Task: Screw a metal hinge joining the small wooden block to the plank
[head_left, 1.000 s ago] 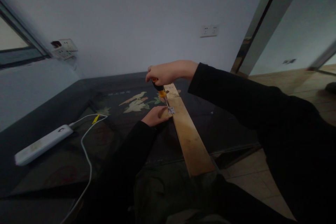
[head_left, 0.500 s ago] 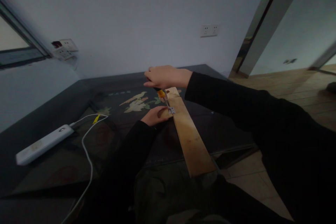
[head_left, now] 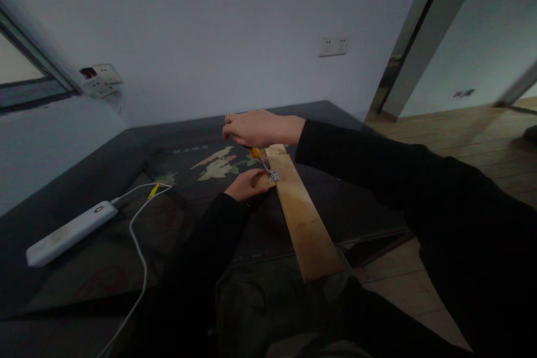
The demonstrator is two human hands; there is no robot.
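My right hand (head_left: 260, 127) is closed around the handle of a screwdriver (head_left: 254, 152), whose yellow lower part shows below the fist. Its shaft slants down to a small metal hinge (head_left: 274, 175). That hinge lies along the left edge of a long wooden board (head_left: 308, 224), reaching onto a smaller wood piece (head_left: 263, 181) beside it. Thumb and fingers of my left hand (head_left: 245, 184) are closed on this small piece, close to the hinge. The screwdriver's tip is too small to make out clearly.
The board lies on a dark table (head_left: 352, 207) with a bird-and-flower picture, its near end jutting past the front edge. At left sits a white power strip (head_left: 71, 232) with a trailing white cable (head_left: 140, 246). A wall with sockets (head_left: 333, 46) stands behind.
My right hand has shifted slightly left and down, and the screwdriver leans more to the left. The left hand, hinge and board stay in place.
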